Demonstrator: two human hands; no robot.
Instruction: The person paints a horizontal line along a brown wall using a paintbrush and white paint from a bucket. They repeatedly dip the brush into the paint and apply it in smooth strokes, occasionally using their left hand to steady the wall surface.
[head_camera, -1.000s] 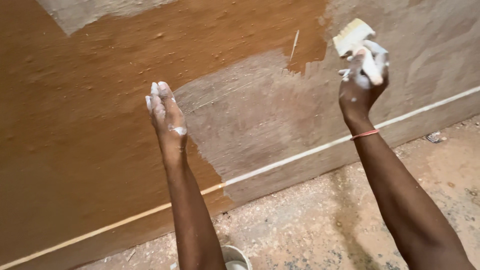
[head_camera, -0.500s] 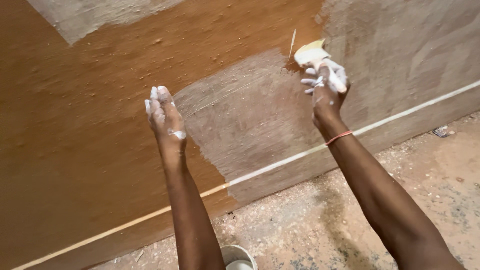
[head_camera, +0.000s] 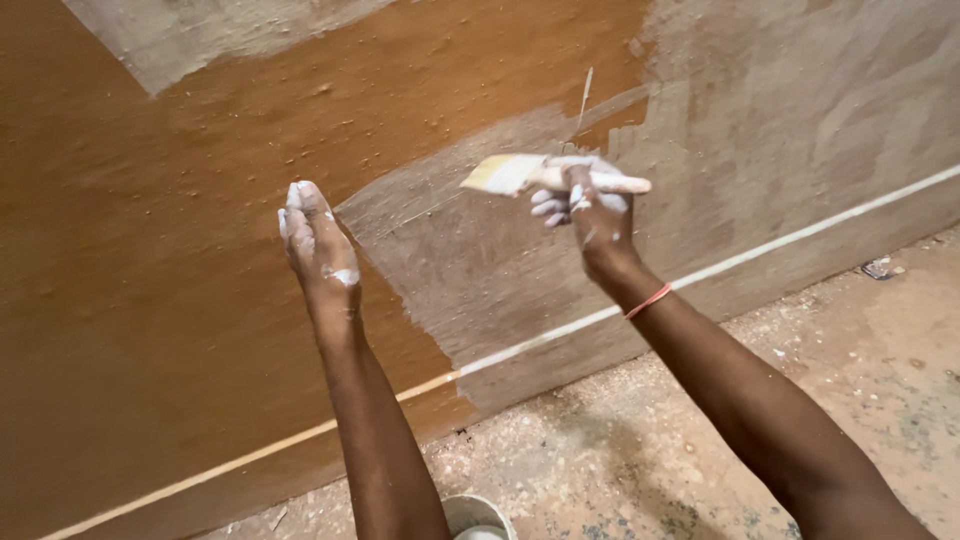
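1. The right hand (head_camera: 590, 215) is closed round the handle of a flat paintbrush (head_camera: 530, 175), fingers wrapped and smeared with white; the brush lies roughly level, its pale bristles pointing toward 9 o'clock, at the wall
2. The brush sits just above centre of the view, at 12 to 1 o'clock, over the grey painted patch (head_camera: 500, 250) that spreads from the middle of the wall (head_camera: 150, 300)
3. A thin red band (head_camera: 648, 300) circles the right wrist, at 5 o'clock from the hand
4. The left hand (head_camera: 318, 248) is held up with fingers straight and close together, holding nothing, flecked with white, at 9 o'clock from the brush and well apart from it; it stands before the unpainted orange-brown part of the wall
5. A pale line (head_camera: 760, 248) runs along the wall, rising toward 2 o'clock
6. At 6 o'clock, between the forearms, the rim of a white bucket (head_camera: 478, 518) shows on the dusty floor (head_camera: 860, 350)
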